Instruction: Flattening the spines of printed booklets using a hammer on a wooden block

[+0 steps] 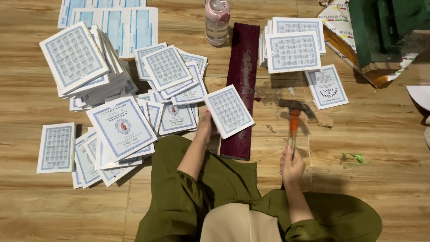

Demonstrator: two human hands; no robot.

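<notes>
Right hand [292, 166]: near, closed on hammer [294, 117], raised. Left hand [207, 127]: closed on booklet [229, 111] over dark red block [241, 85], floor centre. Step: placing booklet; next needs flat seating, aimed blow.

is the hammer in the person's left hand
No, the hammer is gripped by the right hand, while the left hand holds a small booklet over the dark red board.

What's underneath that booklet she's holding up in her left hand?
Under the booklet in the left hand lies a dark red block on the wooden floor. The covered stretch of block cannot be seen.
</notes>
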